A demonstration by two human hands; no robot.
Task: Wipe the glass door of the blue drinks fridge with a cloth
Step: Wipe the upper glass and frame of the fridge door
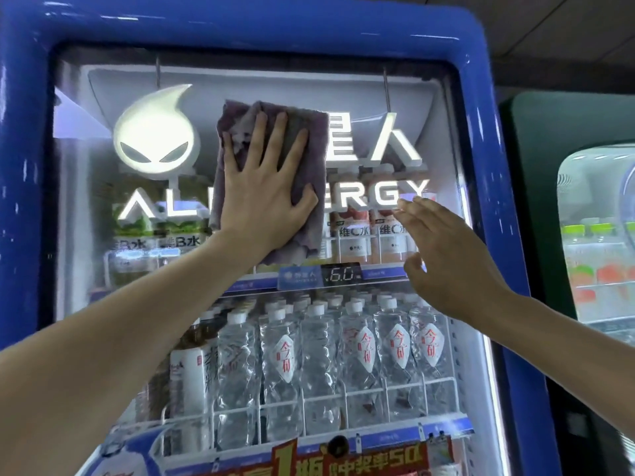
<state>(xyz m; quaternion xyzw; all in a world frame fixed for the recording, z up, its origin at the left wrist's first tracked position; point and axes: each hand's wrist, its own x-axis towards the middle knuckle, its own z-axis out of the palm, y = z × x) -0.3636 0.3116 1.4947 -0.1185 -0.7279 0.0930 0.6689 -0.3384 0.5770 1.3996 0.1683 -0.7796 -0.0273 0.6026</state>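
The blue drinks fridge (24,166) fills the view, its glass door (436,132) facing me. A purple-grey cloth (309,139) lies flat on the upper middle of the glass, over the lit white logo. My left hand (264,194) presses on the cloth with its fingers spread and pointing up. My right hand (443,255) rests with its fingers apart near the glass at the right side of the door, holding nothing. Whether it touches the glass I cannot tell.
Behind the glass, shelves hold rows of water bottles (357,359) and other drinks. A small display (342,274) on the shelf edge reads 6.0. A second, dark green fridge (591,235) stands close on the right. A red promo sticker (350,458) sits low on the door.
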